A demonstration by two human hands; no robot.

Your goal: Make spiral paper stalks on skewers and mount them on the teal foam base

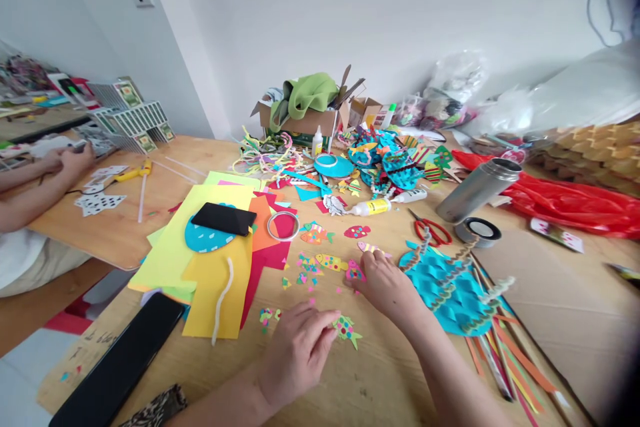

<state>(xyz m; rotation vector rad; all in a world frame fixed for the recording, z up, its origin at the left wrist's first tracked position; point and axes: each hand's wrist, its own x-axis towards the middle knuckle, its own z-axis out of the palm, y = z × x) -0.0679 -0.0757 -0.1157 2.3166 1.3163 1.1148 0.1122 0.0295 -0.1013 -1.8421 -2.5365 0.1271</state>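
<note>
Cutout of spotted pink paper (pixel 355 271) touches the half-curled right hand (pixel 384 284).

Room at six o'clock from the right hand (pixel 383 280)
Bare table (pixel 365 377) separates the forearms (pixel 440 353); the blue disc (pixel 463 293) with twisted stems (pixel 496 289) blocks three o'clock, the left hand (pixel 297 350) eight.

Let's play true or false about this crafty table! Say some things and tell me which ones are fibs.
1. The right hand is at a pink paper fish. True.
2. The left hand is holding scissors. False: the scissors lie on the table, and that hand is by a green spotted fish.
3. A black phone lies partly on a blue paper oval. True.
4. The white fuzzy strip lies on red paper. False: it lies mostly on dark yellow paper.
</note>
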